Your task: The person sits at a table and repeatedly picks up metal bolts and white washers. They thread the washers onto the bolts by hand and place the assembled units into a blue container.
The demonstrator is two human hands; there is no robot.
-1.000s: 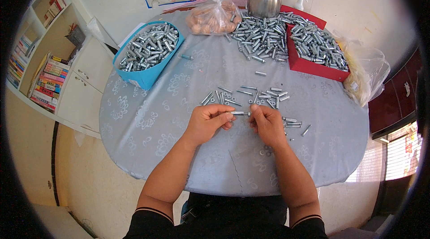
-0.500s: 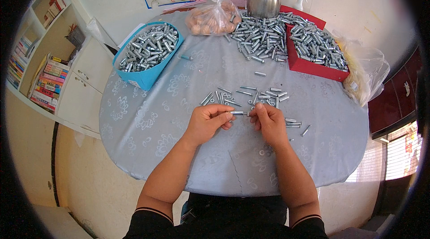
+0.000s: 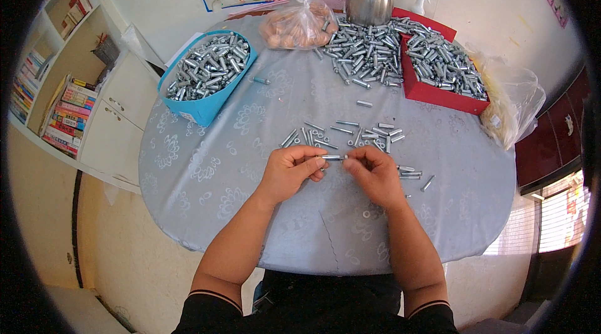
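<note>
Over the near middle of the table, my left hand [image 3: 288, 172] pinches one end of a silver sleeve anchor bolt [image 3: 332, 157] between thumb and fingers. The bolt lies level, pointing sideways. At its other end my right hand [image 3: 379, 176] has thumb and fingertips closed on the tip, which they partly cover. Just beyond both hands lie loose bolts [image 3: 342, 130], small nuts and metal sleeves [image 3: 387, 144]. A few more bolts [image 3: 410, 176] rest to the right of my right hand.
A blue box [image 3: 203, 112] full of metal anchors stands at the far left. At the back right are an anchor heap [image 3: 360, 52] and a filled red box [image 3: 438, 98]. Behind stand a tied plastic bag [image 3: 294, 28], a steel pot [image 3: 369, 2] and another bag [image 3: 510, 105].
My right hand has turned about the bolt's end, its thumb and fingers now lying lower and more sideways. The left hand holds its place.
</note>
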